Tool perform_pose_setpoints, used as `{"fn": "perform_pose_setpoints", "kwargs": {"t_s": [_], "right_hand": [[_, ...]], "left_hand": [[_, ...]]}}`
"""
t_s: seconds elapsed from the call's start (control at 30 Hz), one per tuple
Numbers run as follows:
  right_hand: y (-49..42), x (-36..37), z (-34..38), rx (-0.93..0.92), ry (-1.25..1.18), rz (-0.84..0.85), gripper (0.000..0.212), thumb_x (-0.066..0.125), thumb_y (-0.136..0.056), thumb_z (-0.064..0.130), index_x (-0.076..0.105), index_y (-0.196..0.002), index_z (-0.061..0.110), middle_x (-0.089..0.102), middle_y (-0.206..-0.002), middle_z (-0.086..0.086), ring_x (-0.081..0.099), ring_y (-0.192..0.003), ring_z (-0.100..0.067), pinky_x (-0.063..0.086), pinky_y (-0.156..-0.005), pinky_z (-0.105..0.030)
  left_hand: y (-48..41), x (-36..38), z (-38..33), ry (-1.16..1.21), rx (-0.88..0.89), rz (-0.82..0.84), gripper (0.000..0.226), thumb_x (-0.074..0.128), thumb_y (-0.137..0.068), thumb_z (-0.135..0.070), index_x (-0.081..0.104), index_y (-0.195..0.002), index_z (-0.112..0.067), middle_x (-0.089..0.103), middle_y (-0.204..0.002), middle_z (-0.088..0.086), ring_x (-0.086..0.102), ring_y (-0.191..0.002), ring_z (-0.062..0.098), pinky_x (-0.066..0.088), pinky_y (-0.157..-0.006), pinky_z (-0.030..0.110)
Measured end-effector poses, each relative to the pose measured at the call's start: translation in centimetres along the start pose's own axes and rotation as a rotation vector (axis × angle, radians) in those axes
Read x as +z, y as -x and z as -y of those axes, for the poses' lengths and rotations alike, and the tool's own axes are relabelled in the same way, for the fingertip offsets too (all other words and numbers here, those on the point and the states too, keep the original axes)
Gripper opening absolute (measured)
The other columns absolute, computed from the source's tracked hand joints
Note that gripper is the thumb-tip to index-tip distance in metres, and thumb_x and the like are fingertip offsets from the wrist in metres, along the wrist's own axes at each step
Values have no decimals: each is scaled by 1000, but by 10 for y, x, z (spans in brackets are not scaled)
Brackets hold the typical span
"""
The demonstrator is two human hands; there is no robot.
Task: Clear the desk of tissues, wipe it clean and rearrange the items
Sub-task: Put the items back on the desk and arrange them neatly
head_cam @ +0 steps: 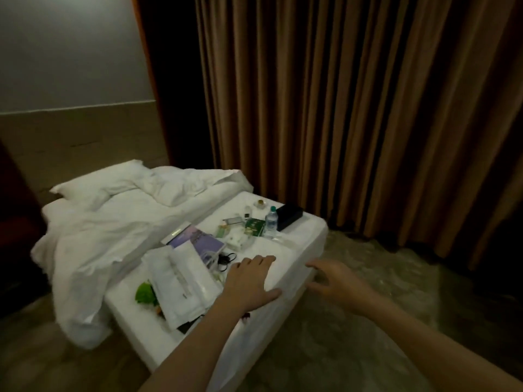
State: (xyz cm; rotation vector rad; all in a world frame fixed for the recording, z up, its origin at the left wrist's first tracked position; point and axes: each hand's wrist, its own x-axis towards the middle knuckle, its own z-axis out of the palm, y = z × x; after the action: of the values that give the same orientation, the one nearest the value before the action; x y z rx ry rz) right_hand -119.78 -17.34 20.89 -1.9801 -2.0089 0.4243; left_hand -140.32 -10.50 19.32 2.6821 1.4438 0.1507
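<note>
A white desk [300,239] stands beside the bed, cluttered with things. My left hand [249,281] lies flat on its near part with fingers straight, beside a white plastic bag [184,281]. My right hand [334,281] hovers at the desk's right edge, fingers spread and holding nothing. Crumpled white tissue [236,239] lies mid-desk near a green packet [254,227]. A water bottle [270,222], a black box [288,216] and a purple booklet [202,239] sit further back.
Black scissors [226,258] lie by the bag; something green [145,292] sits at the near left corner. A bed with rumpled white bedding [107,222] adjoins the desk on the left. Brown curtains [353,108] hang behind. Patterned floor [353,321] extends to the right.
</note>
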Motion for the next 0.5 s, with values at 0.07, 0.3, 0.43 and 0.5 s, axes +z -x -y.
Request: {"fn": "perform_pose_setpoints", "kwargs": {"t_s": [0.07,0.3,0.43,0.5], "right_hand": [[-42,2,-2,-58,-5,41,50,57,-91,45,44,-136,31,47,-140,6,47,-123,-12,43,-102,-30],[-195,36,-2,-255,22,129,50,53,-91,51,42,-136,32,48,-137,9,45,-122,-9,41,-99,-26],[-271,56,2,-299,4,202,51,52,-92,51,41,-137,32,47,-138,9,44,-123,-9,40,-99,-24],[-308,66,5,-324,1,231,51,53,-92,50,40,-138,32,45,-140,10,43,-125,-9,38,-99,-23]], "left_hand": [[-20,2,16,-1,-70,-2,76,51,-88,-62,23,-150,-29,37,-150,-2,40,-133,22,36,-107,39],[-88,23,100,-9,-318,13,74,52,-88,-61,27,-148,-27,37,-151,-2,40,-133,22,33,-104,36],[-123,41,156,9,-446,43,72,52,-88,-60,27,-147,-28,41,-146,-2,43,-129,23,35,-102,36],[-141,48,181,22,-496,63,72,52,-88,-60,26,-148,-28,42,-145,-2,44,-127,24,36,-101,37]]}}
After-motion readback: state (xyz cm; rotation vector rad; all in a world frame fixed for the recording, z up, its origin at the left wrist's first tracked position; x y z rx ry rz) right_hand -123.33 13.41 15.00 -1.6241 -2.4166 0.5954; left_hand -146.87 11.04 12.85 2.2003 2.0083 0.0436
